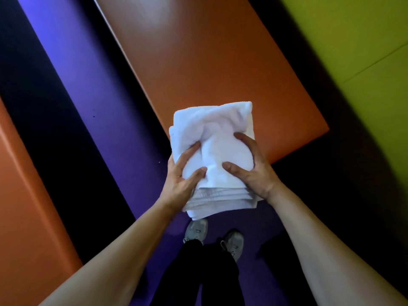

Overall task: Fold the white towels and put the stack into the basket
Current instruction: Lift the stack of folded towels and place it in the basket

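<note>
From my head camera, looking straight down, I carry the stack of white towels [212, 151] in front of me, lifted in the air over the near corner of the orange surface [198, 62]. My left hand [181, 177] clamps its left edge, thumb pressed on top, and my right hand [249, 168] has its grip closed on the right edge, thumb and fingers digging into the top layer. Several folded layers show at the near edge; how many I can't quite count. Below are my grey shoes [196, 230] on the purple floor [99, 96]. A green panel [353, 40] lies to the right.
</note>
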